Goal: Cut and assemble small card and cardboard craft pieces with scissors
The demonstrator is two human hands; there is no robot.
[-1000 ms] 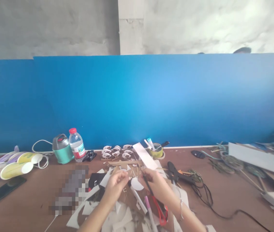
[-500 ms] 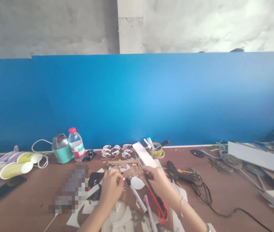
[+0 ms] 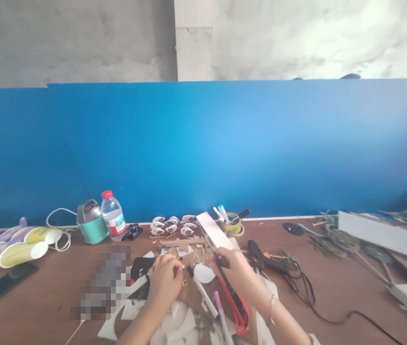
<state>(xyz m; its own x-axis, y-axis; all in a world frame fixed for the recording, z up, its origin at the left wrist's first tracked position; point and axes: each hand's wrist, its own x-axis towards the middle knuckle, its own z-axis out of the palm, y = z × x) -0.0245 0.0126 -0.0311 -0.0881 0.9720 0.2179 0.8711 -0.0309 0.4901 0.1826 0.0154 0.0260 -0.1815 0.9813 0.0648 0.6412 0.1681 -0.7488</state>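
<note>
Low in the middle, my left hand [image 3: 165, 278] is closed in a pinch, with a small white piece [image 3: 183, 267] showing at its fingertips. Right of it, my right hand [image 3: 230, 266] closes around a slim dark tool [image 3: 219, 262] whose thin tip points up and left; its exact kind is unclear. A white oval cutout [image 3: 204, 273] lies between the hands. Beside it are a white marker [image 3: 203, 294] and a pink-capped pen [image 3: 219, 301]. Red handles [image 3: 242, 326] show below my right wrist. White paper scraps [image 3: 176, 321] cover the work area.
Small white-and-dark eye-shaped pieces [image 3: 172, 225] stand at the back, near a white strip [image 3: 213, 230] and a green tape roll [image 3: 232, 227]. A water bottle [image 3: 114, 218] is left; a black glue gun [image 3: 261, 256] with its cord lies right. A blue partition [image 3: 203, 148] rises behind.
Both hands hold nearly the same pose and place. The view has shifted very slightly; nothing has visibly been picked up or let go.
</note>
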